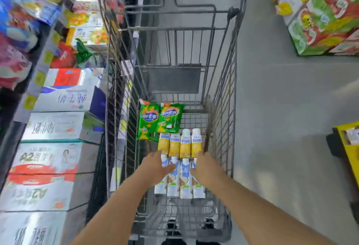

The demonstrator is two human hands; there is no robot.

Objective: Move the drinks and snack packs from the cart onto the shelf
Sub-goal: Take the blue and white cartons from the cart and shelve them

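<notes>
Down in the cart (223,97), both my hands reached for the drink cartons.

My left hand (155,167) and right hand (206,167) were spread open and apart, gripping nothing, flanking the near row of four blue-and-white cartons (179,180). Their long axes ran away from me, caps pointing forward. Beyond lay four yellow bottles (179,145), then two green snack packs (160,121); the shelf (38,81) stood to my left.

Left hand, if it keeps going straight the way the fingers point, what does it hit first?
The left hand points forward and slightly right, over the blue-and-white cartons. Straight on, it would probably meet the yellow drink bottles first, though depth is unclear.
</notes>
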